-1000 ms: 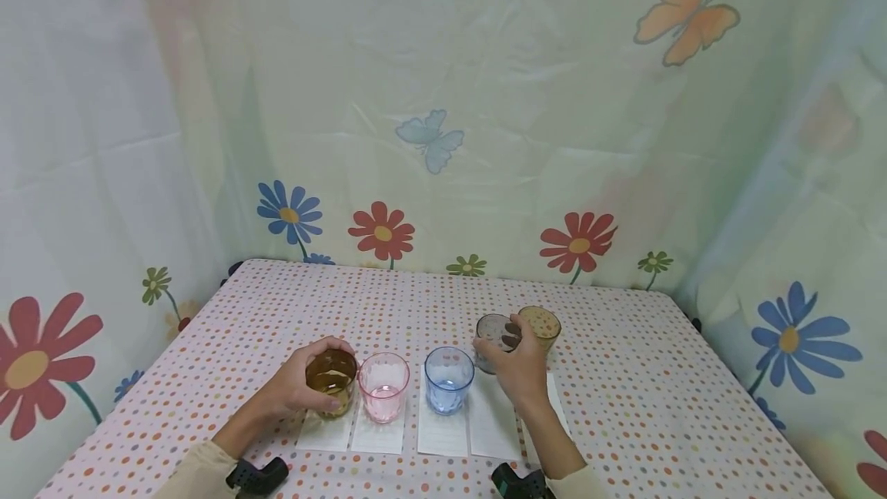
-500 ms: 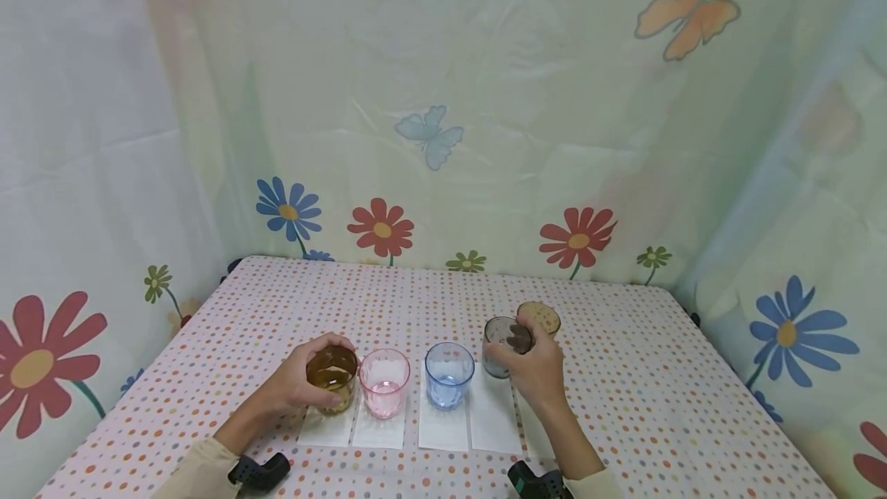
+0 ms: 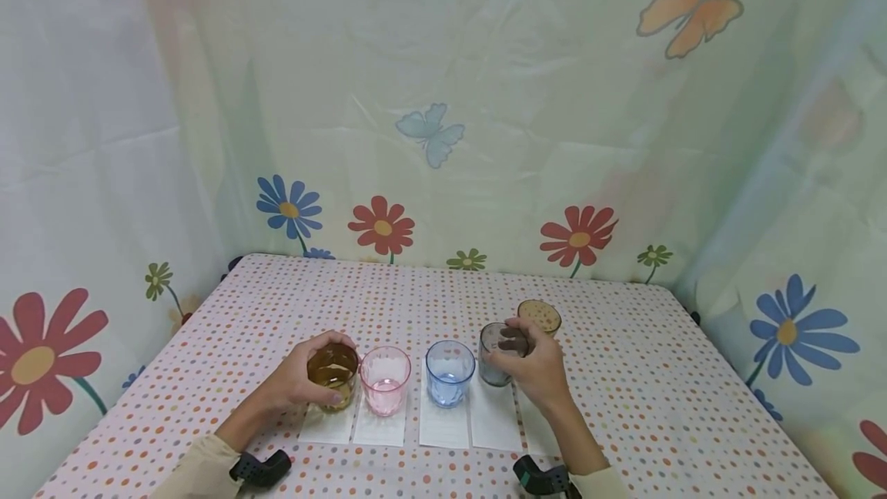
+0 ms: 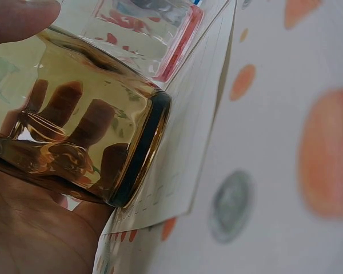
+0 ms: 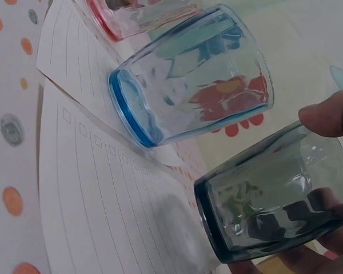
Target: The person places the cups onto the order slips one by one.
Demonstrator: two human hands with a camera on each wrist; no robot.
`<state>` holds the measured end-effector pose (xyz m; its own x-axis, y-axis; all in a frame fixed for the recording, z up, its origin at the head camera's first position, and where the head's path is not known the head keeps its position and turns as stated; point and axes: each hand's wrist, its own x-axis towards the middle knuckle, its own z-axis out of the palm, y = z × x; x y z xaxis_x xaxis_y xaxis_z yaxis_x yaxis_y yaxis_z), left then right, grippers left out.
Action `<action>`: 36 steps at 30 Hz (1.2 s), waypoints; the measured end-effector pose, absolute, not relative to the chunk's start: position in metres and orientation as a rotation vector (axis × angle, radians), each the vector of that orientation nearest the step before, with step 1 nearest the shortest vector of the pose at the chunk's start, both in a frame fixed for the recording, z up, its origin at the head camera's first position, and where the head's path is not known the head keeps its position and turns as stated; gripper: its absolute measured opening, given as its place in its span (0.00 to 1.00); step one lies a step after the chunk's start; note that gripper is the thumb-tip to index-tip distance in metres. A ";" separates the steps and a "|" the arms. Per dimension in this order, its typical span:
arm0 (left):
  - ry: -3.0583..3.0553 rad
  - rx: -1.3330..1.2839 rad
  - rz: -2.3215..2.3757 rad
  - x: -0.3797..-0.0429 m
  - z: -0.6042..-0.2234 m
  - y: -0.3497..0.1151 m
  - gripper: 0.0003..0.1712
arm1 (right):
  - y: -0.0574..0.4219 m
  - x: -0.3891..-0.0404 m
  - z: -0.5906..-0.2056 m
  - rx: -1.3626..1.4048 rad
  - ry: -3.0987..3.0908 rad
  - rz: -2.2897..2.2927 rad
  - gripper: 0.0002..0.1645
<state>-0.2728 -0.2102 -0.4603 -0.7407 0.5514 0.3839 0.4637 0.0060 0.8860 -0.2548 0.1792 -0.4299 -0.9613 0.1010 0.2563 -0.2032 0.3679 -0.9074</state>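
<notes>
My left hand (image 3: 294,380) grips an amber glass (image 3: 334,387) at the left end of a row, thumb in front and fingers round the far side. In the left wrist view the amber glass (image 4: 74,120) has its base right at a paper slip. Beside it stand a pink glass (image 3: 385,383) and a blue glass (image 3: 450,377), each over its own slip. My right hand (image 3: 543,376) holds a smoky grey glass (image 3: 494,364) near the rim. In the right wrist view this grey glass (image 5: 263,205) is tilted slightly, its base close over a slip.
Another amber-tinted glass (image 3: 540,316) stands behind my right hand, partly hidden by it. Several lined paper slips (image 3: 495,422) lie in a row on the dotted tablecloth (image 3: 388,295). A flowered curtain (image 3: 485,175) encloses the table's back and sides.
My right hand has carried the grey glass slightly right and then nearer to me, toward the slip right of the blue glass. The left hand has stayed on the amber glass.
</notes>
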 end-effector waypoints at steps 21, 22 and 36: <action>2.165 1.099 1.862 -0.273 -0.460 -0.210 0.38 | 0.193 -0.263 -0.435 0.369 -2.444 1.733 0.37; 2.162 1.104 1.863 -0.273 -0.460 -0.210 0.39 | 0.193 -0.263 -0.434 0.380 -2.446 1.730 0.37; 2.122 1.158 1.891 -0.275 -0.463 -0.211 0.37 | 0.202 -0.265 -0.441 0.542 -2.438 1.839 0.38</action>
